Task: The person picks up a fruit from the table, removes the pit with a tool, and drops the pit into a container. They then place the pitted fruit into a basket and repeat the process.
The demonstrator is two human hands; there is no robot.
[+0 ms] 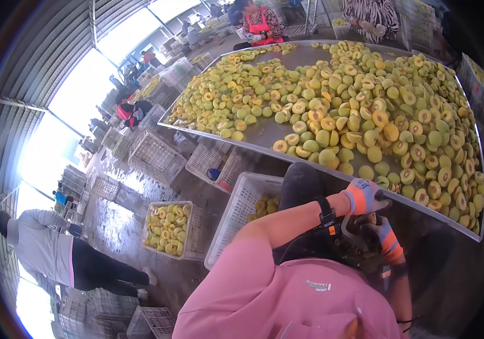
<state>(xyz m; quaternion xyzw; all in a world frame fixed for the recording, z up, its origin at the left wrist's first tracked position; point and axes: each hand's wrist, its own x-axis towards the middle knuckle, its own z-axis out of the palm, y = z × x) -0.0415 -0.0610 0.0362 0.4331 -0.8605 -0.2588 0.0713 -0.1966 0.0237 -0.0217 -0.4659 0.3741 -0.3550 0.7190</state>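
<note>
My left hand (366,198), in an orange and grey glove with dark fingers, is just off the near edge of a metal table (260,135). Its fingers are curled, and what they hold is too dark and small to make out. My right hand (386,237), gloved alike, is close below it, fingers bent around something indistinct. Between the hands and my lap there is a greyish curved shape that I cannot identify. Halved yellow-green fruits (332,121), many with the pit showing, lie heaped across the table beyond my hands.
A white crate (228,226) with some fruit stands at my left leg. Beside it is a crate (194,231) full of fruit halves (166,229). More crates (157,155) line the wet floor. A person (44,248) bends at the left; others work across the table.
</note>
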